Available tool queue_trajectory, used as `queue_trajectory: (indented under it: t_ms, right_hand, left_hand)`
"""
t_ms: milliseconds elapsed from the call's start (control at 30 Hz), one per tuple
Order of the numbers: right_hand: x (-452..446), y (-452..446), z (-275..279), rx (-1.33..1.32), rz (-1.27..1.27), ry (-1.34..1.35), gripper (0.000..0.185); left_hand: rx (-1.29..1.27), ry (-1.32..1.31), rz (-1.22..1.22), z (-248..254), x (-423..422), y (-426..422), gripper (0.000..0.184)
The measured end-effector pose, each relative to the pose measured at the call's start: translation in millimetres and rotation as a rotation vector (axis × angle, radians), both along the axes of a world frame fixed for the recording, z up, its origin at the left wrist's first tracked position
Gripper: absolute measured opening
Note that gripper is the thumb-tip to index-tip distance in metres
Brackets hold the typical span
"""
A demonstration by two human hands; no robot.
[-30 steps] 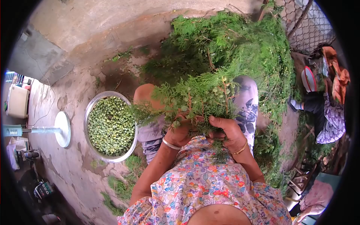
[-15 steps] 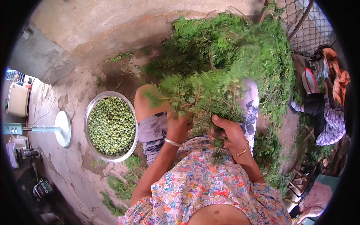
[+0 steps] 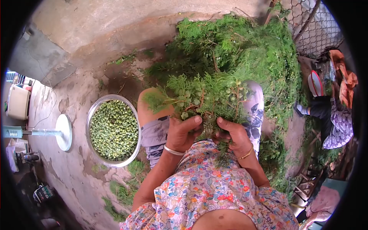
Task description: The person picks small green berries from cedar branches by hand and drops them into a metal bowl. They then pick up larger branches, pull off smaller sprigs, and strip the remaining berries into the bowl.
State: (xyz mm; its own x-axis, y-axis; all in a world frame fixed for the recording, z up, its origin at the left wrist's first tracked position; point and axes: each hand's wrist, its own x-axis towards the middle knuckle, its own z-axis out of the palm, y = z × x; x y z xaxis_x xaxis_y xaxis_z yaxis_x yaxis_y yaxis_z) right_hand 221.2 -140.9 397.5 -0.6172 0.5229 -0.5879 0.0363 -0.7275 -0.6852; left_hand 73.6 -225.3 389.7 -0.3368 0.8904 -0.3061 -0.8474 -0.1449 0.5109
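Note:
A leafy conifer branch [image 3: 209, 96] with small green cones spreads in front of my lap, between my knees. My right hand [image 3: 235, 137] is closed around its lower stems, and a bit of foliage hangs below the fingers. My left hand [image 3: 181, 134] is at the branch's lower left, thumb pointing inward and fingers curled at the foliage. Its fingertips are partly hidden. To my left stands a round metal basin [image 3: 91, 147] holding many picked green cones [image 3: 114, 129].
A large heap of cut conifer branches [image 3: 264, 57] lies ahead and to the right. Loose sprigs [image 3: 128, 191] are on the floor beyond the basin's near side. At left stands a fan-like stand with a round base [image 3: 64, 132]. Another person [image 3: 337, 122] sits at far right.
My left hand has drawn slightly back and turned, so its thumb now shows. The branch, blurred before, is steadier. My right hand keeps its grip in nearly the same place.

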Motion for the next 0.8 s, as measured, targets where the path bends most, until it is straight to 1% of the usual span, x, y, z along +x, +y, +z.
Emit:
queue_trajectory:
  t_ms: [67,100,167,233,267,300,333,367,400,433,467,533,567,633,767,800]
  right_hand:
    - [-5,-3,5,-0.017,-0.080,-0.045,0.029]
    - [-6,-4,5,-0.017,-0.080,-0.045,0.029]
    - [-7,-4,4,0.104,-0.066,-0.045,0.031]
    - [-5,-5,0,0.095,-0.063,-0.070,0.031]
    - [-4,-5,-1,0.085,-0.060,-0.095,0.030]
    - [0,-5,-1,0.084,-0.059,-0.095,0.030]
    - [5,-3,0,0.085,-0.039,-0.047,0.030]
    - [8,-1,0,0.087,-0.020,0.003,0.030]
    - [9,0,0,0.086,-0.020,0.005,0.030]
    - [10,2,-1,0.131,0.011,-0.017,0.035]
    - [10,3,-1,0.176,0.042,-0.041,0.040]
    - [8,1,0,0.155,0.019,-0.050,0.040]
    - [6,1,1,0.139,-0.006,-0.055,0.039]
    - [6,1,-1,0.138,-0.019,-0.064,0.040]
    - [9,2,-3,0.145,-0.050,-0.054,0.040]
    - [6,-1,1,0.145,-0.050,-0.053,0.040]
  left_hand:
    - [-0.014,0.006,0.026,1,-2,3,0.031]
    - [-0.044,0.021,0.010,0,-3,4,0.033]
    - [-0.075,0.036,-0.006,1,-3,6,0.035]
    - [-0.159,0.050,0.086,3,-1,8,0.025]
    - [-0.160,0.049,0.086,-11,-4,7,0.025]
    - [-0.130,0.125,0.071,-38,-10,4,0.021]
    - [-0.100,0.201,0.058,-50,-15,1,0.017]
    - [-0.101,0.202,0.060,-55,-18,-2,0.017]
    - [-0.132,0.131,0.075,-56,-20,-5,0.015]
    - [-0.163,0.058,0.090,-56,-21,-6,0.015]
    - [-0.165,0.057,0.089,-52,-20,-8,0.015]
    - [-0.051,-0.028,0.035,-37,-19,-12,0.021]
    - [-0.051,-0.028,0.039,-35,-19,-14,0.021]
    - [0.031,0.047,-0.039,-31,-20,-17,0.024]
    - [0.051,0.142,-0.122,-20,-19,-21,0.026]
    - [0.028,0.162,-0.135,-13,-18,-19,0.032]
